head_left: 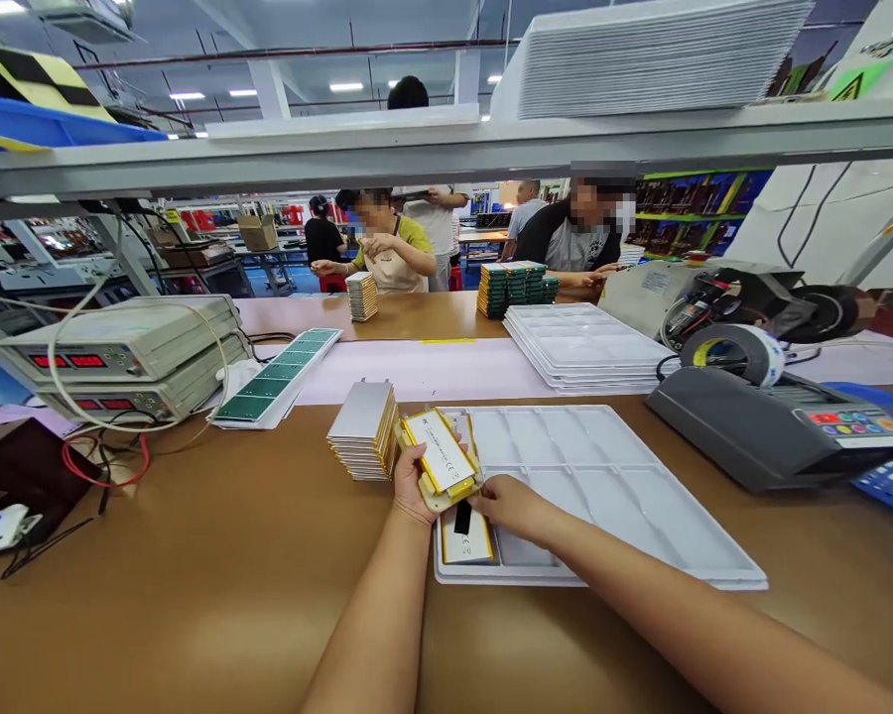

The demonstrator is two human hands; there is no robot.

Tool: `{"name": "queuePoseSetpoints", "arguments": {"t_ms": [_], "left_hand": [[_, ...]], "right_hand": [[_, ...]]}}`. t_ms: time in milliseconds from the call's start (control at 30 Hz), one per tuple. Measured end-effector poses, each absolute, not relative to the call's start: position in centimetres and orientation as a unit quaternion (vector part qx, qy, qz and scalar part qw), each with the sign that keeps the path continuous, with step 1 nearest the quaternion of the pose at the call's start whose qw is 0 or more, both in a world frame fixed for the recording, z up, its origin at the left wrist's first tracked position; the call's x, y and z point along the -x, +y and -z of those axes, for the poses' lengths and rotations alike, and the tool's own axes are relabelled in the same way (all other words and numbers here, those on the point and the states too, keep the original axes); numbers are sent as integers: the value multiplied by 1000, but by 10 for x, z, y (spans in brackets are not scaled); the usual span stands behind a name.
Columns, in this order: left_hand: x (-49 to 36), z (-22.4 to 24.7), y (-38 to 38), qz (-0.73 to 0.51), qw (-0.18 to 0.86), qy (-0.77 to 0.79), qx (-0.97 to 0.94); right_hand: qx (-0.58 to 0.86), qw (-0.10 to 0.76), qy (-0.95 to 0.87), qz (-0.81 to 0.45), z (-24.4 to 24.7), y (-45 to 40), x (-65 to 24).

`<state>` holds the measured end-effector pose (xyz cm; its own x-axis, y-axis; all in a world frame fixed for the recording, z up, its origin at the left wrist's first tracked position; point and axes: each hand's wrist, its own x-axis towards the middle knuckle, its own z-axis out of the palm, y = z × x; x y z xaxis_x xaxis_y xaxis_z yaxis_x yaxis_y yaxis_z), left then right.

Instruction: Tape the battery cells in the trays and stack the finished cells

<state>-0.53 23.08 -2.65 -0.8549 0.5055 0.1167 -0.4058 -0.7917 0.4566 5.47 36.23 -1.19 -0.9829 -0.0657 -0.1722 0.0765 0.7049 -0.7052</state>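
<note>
My left hand point(415, 488) is wrapped round a white pouch battery point(438, 448) with yellow edges, which lies in a cream-coloured holder point(441, 503). The battery is tilted, its printed face up. My right hand point(510, 504) is closed at the holder's lower right corner, with its fingertips pinched on a short black strip of tape point(462, 517). Below the strip, another battery point(467, 547) lies in the near left compartment of a white plastic tray point(714, 572). One more battery in the far left compartment is partly hidden behind the held one.
A stack of silver batteries point(361, 426) stands left of the tray. Further left are a green circuit board panel point(279, 377) and stacked meters point(119, 347) with cables. A grey tape dispenser point(766, 426) stands right; stacked trays point(587, 342) lie behind. People work across the bench, under a shelf beam point(417, 154).
</note>
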Motion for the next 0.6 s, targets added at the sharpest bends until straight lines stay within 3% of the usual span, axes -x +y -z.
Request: {"name": "queuePoseSetpoints", "arguments": {"t_ms": [167, 333, 467, 600], "left_hand": [[-3, 21, 228, -927, 265, 226, -139], [-19, -4, 229, -924, 251, 239, -160], [-37, -52, 218, -913, 221, 308, -153], [-46, -111, 191, -857, 103, 495, -101]], "right_hand": [[-52, 119, 884, 449, 1, 360, -54], [-105, 167, 835, 514, -8, 418, -66], [-136, 157, 780, 590, 3, 462, -78], [-133, 145, 756, 625, 9, 477, -84]]}}
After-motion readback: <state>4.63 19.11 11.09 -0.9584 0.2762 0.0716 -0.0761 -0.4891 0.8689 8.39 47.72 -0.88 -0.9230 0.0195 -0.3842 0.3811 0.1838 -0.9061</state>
